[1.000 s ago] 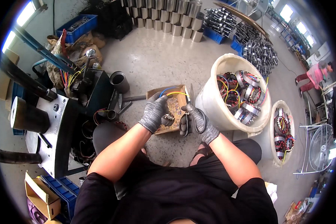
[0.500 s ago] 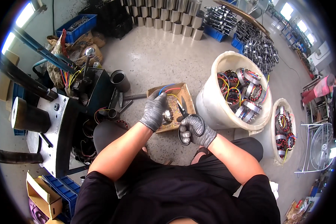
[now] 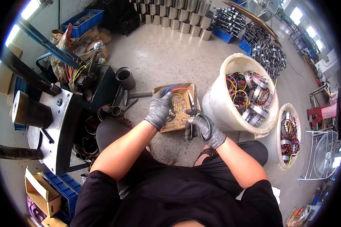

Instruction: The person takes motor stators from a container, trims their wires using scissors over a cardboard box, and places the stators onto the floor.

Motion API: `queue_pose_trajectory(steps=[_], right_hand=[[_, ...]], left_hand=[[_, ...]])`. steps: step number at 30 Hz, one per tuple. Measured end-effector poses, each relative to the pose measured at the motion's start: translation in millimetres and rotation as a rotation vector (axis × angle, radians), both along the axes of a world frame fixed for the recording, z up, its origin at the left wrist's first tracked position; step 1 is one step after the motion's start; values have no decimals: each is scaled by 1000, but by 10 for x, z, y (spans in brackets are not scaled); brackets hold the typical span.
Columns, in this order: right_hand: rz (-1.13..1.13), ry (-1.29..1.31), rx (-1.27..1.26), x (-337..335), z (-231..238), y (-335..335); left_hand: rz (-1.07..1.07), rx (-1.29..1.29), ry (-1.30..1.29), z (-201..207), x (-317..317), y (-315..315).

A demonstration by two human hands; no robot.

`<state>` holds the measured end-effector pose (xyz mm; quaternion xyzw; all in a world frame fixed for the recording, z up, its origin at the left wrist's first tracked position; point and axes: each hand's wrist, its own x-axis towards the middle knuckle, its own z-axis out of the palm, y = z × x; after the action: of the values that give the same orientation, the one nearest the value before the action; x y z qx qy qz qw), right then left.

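Note:
My left hand [image 3: 159, 111], in a grey knitted glove, is closed around a small motor stator [image 3: 171, 114], mostly hidden by the glove. Blue, red and yellow lead wires [image 3: 176, 89] rise from it past my fingertips. Black-handled scissors [image 3: 193, 106] sit in my gloved right hand [image 3: 205, 130], with the handle loops around the fingers. Their blades point away from me and look slightly parted, a little right of the wires. Beneath both hands lies a shallow cardboard box [image 3: 161, 90], its bottom strewn with small coloured wire scraps.
A large white tub [image 3: 216, 102] full of wired stators stands at my right, with a smaller tub [image 3: 276, 140] beyond. At left is a metal press-like machine [image 3: 66, 109]. A black cup [image 3: 125, 78] and a hammer [image 3: 140, 95] lie near the box. Metal cylinders [image 3: 178, 19] are stacked behind.
The scissors have turned more upright, and my right hand has shifted slightly right and lower. The stator has turned in my left hand and shows less. The whole view has shifted a little.

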<state>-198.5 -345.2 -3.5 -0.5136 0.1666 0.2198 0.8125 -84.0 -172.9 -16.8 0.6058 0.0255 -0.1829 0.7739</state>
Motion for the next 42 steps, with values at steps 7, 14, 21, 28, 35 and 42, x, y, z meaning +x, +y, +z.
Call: queue_pose_trajectory(steps=[7,14,21,28,35,42], right_hand=[[5,58,-1,187,73,23],[54,44,3,280,-27,-42],[22,63,41,244,28,-58],[6,47,117,187,73,6],[-35,290,245,115,73,68],[-51,46,4,60,58,-2]], left_hand=[[-116,42,24,83,-75,12],[-137,40,9,55,-88,-44],[-179,77,-49,29,-85,-26],[-120,-32,62,226,-141,-30],[-150,61,-30,22,-77,-37],[-155,49,-19,95,-87,-2]])
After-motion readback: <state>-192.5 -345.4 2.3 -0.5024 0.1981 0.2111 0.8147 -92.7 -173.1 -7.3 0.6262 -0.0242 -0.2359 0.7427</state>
